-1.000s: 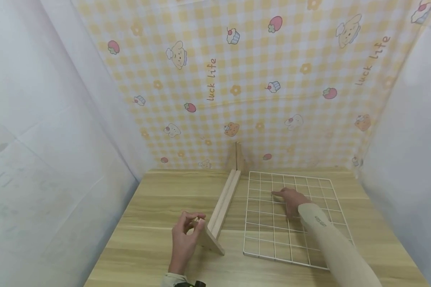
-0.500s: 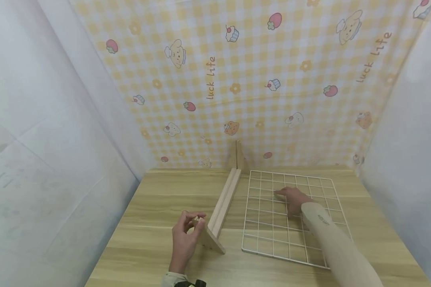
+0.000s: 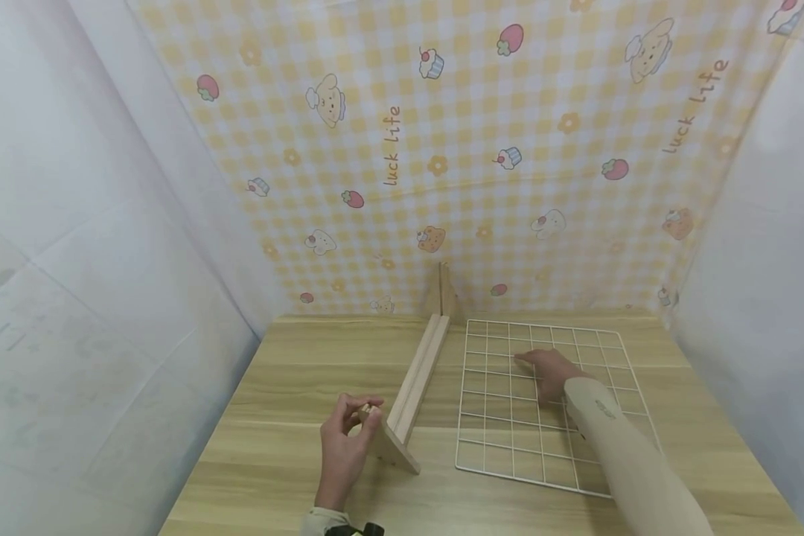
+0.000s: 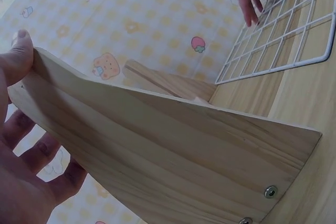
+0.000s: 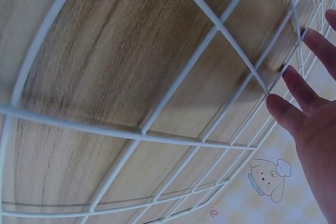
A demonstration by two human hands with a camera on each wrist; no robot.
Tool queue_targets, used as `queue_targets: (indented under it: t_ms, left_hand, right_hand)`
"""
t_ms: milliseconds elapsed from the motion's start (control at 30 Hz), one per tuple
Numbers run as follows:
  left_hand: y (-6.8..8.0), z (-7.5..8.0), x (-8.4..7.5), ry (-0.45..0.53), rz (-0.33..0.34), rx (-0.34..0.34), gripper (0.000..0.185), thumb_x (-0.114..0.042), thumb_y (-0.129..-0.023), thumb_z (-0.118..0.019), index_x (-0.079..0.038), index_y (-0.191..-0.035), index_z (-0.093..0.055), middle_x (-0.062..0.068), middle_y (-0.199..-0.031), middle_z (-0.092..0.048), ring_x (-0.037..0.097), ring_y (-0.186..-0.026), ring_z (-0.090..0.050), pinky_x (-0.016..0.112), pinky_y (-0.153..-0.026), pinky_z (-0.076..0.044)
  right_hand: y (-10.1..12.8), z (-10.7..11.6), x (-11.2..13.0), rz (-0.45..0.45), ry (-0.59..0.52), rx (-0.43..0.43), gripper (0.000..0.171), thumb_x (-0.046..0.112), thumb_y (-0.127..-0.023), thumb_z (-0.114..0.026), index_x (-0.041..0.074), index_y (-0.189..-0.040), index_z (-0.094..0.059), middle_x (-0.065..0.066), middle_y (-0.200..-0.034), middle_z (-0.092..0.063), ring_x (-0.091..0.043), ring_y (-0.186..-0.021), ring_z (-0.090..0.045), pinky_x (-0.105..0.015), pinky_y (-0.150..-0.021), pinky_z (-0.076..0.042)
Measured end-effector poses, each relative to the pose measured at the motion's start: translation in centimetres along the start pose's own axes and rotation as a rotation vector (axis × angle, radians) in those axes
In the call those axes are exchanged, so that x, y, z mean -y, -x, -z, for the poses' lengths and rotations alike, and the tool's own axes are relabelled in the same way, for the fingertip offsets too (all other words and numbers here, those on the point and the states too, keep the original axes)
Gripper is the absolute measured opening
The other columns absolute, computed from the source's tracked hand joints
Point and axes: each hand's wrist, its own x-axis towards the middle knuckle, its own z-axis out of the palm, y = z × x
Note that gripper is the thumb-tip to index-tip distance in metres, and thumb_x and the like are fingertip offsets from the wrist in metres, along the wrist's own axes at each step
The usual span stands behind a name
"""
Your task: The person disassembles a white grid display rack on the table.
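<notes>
My left hand (image 3: 345, 443) pinches the top of the near wooden end panel (image 3: 395, 450) between thumb and fingers. That panel belongs to a wooden stand; two parallel wooden bars (image 3: 420, 372) run back from it to a far upright (image 3: 444, 292). In the left wrist view the near panel (image 4: 157, 135) tilts across the picture, with screw heads (image 4: 271, 191) at its lower end. To the right, a white wire grid (image 3: 512, 449) lies on the table. My right hand (image 3: 549, 372) reaches over it, and in the right wrist view its fingertips (image 5: 286, 111) touch the wires.
The wood-grain table (image 3: 275, 387) extends on both sides of the stand. Behind it hangs a yellow checked cloth (image 3: 469, 201) with cartoon prints, close to the far upright. White sheets enclose the left (image 3: 107, 298) and right (image 3: 757, 335) sides.
My right hand has shifted slightly right over the wire grid, and the grid's near left corner sits a touch further right than half a second ago. My left hand and the stand stay put.
</notes>
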Motion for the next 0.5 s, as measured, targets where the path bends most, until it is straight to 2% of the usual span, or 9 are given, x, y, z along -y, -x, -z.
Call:
queue_targets:
  t_ms: [33,267,367,500]
  left_hand:
    - [0.0,-0.1,0.4,0.003,-0.018,-0.005,0.012,-0.014,-0.085,-0.066,-0.013,-0.092,-0.057,0.0,-0.099,-0.07,0.007,-0.093,-0.063,0.026,-0.078,-0.051]
    - [0.5,-1.1,0.4,0.029,-0.121,-0.025,0.015,-0.006,-0.082,-0.067,-0.012,-0.094,-0.059,0.004,-0.096,-0.07,0.006,-0.088,-0.061,0.024,-0.07,-0.053]
    - [0.7,-1.7,0.2,0.039,-0.138,-0.024,0.017,-0.005,-0.081,-0.068,-0.011,-0.093,-0.059,0.005,-0.096,-0.07,0.004,-0.081,-0.061,0.024,-0.068,-0.053]
    - [0.9,-2.5,-0.5,0.051,-0.136,-0.024,0.017,-0.004,-0.079,-0.069,-0.01,-0.092,-0.06,0.009,-0.095,-0.07,0.003,-0.079,-0.06,0.024,-0.069,-0.052]
  right_hand:
    - [0.0,0.0,0.0,-0.003,-0.006,0.0,0.102,0.005,-0.041,-0.086,0.016,-0.134,-0.047,-0.013,-0.136,-0.051,-0.041,-0.123,-0.047,-0.056,-0.097,-0.042]
    - [0.4,0.5,0.7,-0.001,-0.01,0.006,0.103,0.003,-0.044,-0.085,0.016,-0.137,-0.043,-0.014,-0.138,-0.049,-0.041,-0.124,-0.046,-0.055,-0.097,-0.042]
    - [0.6,0.5,1.1,-0.015,-0.026,0.007,0.104,0.001,-0.043,-0.085,0.017,-0.137,-0.043,-0.014,-0.139,-0.048,-0.041,-0.124,-0.046,-0.056,-0.097,-0.043]
    - [0.8,0.4,1.3,-0.032,-0.047,0.008,0.105,-0.002,-0.041,-0.083,0.019,-0.136,-0.045,-0.013,-0.139,-0.049,-0.041,-0.125,-0.045,-0.056,-0.096,-0.043]
